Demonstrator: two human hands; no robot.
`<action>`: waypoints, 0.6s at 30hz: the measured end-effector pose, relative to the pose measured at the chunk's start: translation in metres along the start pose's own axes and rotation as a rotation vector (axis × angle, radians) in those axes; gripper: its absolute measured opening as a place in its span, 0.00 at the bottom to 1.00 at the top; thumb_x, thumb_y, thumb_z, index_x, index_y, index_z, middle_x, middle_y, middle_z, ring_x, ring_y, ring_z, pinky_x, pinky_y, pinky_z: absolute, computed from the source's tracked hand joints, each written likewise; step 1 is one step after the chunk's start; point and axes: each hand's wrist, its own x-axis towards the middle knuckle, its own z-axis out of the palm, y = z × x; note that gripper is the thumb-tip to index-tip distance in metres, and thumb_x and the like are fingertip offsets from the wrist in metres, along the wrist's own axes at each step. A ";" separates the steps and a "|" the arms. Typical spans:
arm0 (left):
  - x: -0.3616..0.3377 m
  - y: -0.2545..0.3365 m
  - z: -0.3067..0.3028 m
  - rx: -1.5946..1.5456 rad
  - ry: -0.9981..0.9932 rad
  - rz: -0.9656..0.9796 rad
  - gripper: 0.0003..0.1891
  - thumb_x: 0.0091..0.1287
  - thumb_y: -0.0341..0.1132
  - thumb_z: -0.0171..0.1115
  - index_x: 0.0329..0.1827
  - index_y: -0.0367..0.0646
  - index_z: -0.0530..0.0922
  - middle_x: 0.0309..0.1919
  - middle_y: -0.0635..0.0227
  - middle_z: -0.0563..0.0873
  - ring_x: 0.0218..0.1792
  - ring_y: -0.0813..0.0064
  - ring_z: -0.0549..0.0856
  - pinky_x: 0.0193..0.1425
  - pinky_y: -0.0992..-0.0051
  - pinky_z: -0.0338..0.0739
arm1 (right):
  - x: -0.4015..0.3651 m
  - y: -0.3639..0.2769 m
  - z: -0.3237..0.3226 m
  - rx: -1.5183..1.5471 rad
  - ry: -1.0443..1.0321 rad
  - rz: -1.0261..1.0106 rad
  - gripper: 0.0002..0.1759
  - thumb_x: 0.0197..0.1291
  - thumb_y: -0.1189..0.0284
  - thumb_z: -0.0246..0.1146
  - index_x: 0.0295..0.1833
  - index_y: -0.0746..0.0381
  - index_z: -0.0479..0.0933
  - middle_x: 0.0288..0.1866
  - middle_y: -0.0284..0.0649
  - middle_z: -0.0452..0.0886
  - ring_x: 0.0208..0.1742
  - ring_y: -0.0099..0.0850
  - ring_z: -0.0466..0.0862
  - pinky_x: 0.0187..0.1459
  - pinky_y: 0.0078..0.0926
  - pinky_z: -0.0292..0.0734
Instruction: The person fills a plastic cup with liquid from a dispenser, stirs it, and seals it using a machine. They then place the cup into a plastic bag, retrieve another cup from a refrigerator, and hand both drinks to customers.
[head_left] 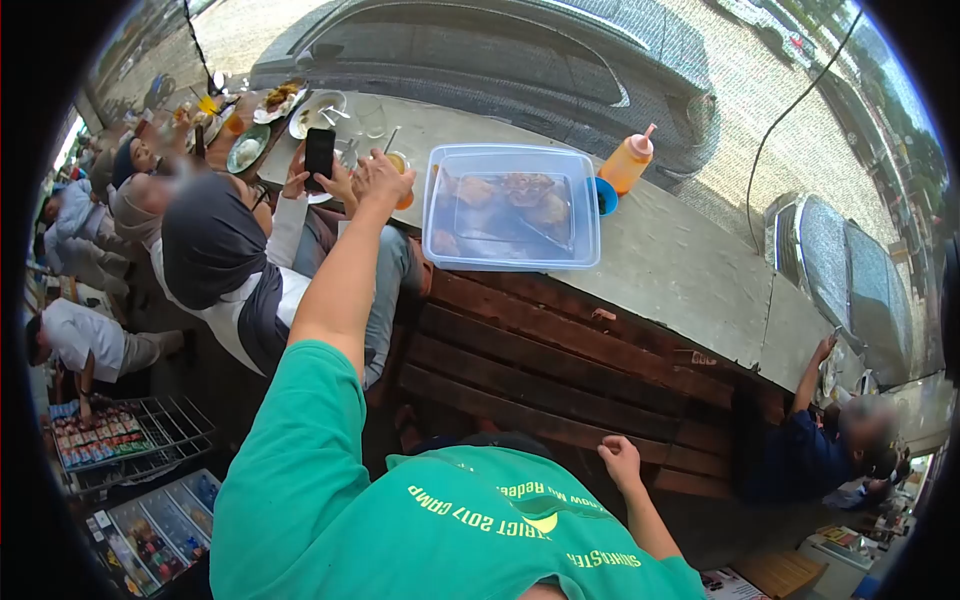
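Note:
My left hand [382, 182] is stretched out over the counter, its fingers closed around a glass of orange drink [404, 200] with a thin stick or straw standing in it. To the right of that hand sits a clear plastic container [512, 256] with a few pale brown food pieces lying inside. My right hand [621, 459] hangs low near the wooden bench, fingers curled, with nothing visible in it. Close to my left hand, a seated person holds up a black phone [320, 153] with both hands.
An orange sauce bottle [627, 163] and a blue cup [606, 196] stand beside the container on the long counter [690, 270]. Plates of food [280, 100] lie farther left. A slatted bench [540, 370] runs below. Other people sit on both sides.

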 end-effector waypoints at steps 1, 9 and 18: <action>0.007 0.000 0.011 -0.003 -0.006 0.005 0.46 0.59 0.58 0.72 0.74 0.38 0.66 0.68 0.43 0.75 0.71 0.44 0.76 0.74 0.51 0.72 | -0.015 0.024 -0.009 -0.034 0.032 0.059 0.17 0.58 0.67 0.74 0.49 0.65 0.85 0.43 0.41 0.90 0.47 0.31 0.90 0.52 0.31 0.84; 0.054 -0.002 0.077 0.090 0.017 0.008 0.43 0.58 0.58 0.73 0.69 0.38 0.69 0.64 0.45 0.77 0.65 0.46 0.81 0.66 0.55 0.80 | -0.113 0.139 -0.022 0.299 0.126 0.455 0.13 0.63 0.67 0.71 0.47 0.65 0.86 0.40 0.38 0.90 0.41 0.27 0.89 0.45 0.29 0.84; 0.074 0.011 0.076 0.065 -0.010 0.047 0.43 0.59 0.58 0.72 0.70 0.39 0.69 0.65 0.44 0.77 0.63 0.43 0.82 0.65 0.54 0.80 | -0.176 0.135 -0.014 0.210 0.005 0.682 0.10 0.67 0.69 0.69 0.47 0.63 0.84 0.35 0.35 0.86 0.35 0.23 0.85 0.35 0.25 0.86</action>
